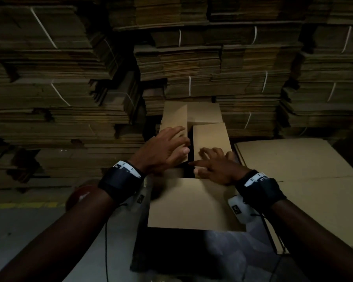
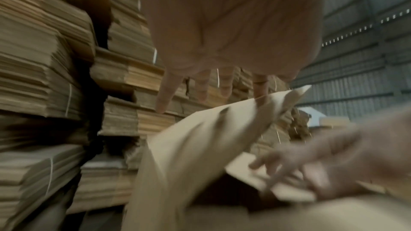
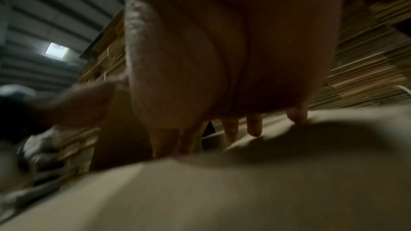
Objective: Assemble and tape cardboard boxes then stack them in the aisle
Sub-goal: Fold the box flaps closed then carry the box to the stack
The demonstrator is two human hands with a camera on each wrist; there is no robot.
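Nearest, a smooth tan flap [image 1: 192, 204] of the cardboard box [image 1: 209, 139] juts toward the viewer, the box standing on the floor before the stacks. Left hand [image 1: 165, 151] presses the left flap [image 1: 174, 117] with straight, spread fingers; right hand [image 1: 216, 167], fingers splayed, presses the right flap. Flat sheets [image 1: 306, 176] lie right; strapped corrugated bundles [image 1: 192, 64] rise behind.

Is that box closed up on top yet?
Not yet: the box's flaps leave a dark gap, with both hands pressing them down.
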